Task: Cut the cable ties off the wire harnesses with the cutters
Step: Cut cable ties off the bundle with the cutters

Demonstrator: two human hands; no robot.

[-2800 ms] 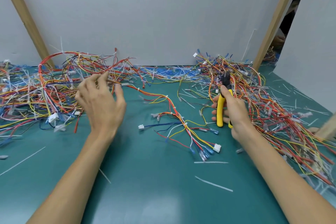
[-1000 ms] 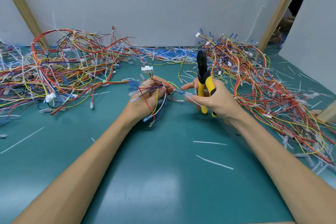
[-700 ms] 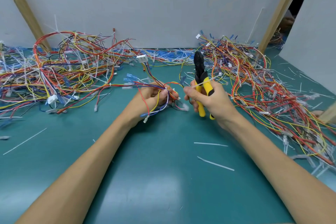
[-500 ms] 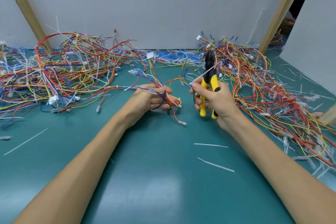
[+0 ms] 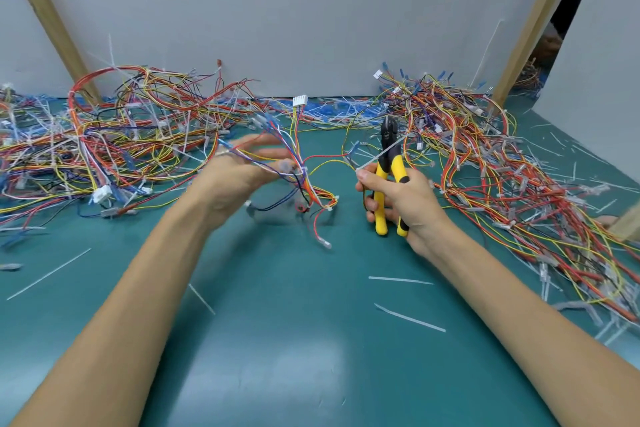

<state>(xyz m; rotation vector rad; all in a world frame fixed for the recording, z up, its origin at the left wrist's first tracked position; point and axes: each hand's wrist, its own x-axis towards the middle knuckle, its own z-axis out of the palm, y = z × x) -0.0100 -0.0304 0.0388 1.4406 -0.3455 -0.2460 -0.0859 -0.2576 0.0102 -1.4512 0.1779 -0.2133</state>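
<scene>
My right hand [image 5: 405,201] grips the yellow-handled cutters [image 5: 389,180] upright, black jaws up, just right of centre. Its thumb and forefinger also pinch a white cable tie [image 5: 381,156] that slants up across the jaws. My left hand [image 5: 239,177] is blurred with motion; a small multicoloured wire harness [image 5: 301,173] with a white connector [image 5: 300,100] at its far end runs through its fingers. The harness hangs just left of the cutters, its loose ends near the green table [image 5: 277,340].
A large tangle of harnesses [image 5: 114,139] covers the left of the table, another pile [image 5: 502,177] the right. Cut white ties [image 5: 408,317] lie scattered on the mat. A grey wall and two slanted wooden posts [image 5: 526,24] close off the back.
My left hand took a harness from the left pile and brought it to the centre. My right hand pulled a white tie away from it. The left hand now swings the harness leftward.
</scene>
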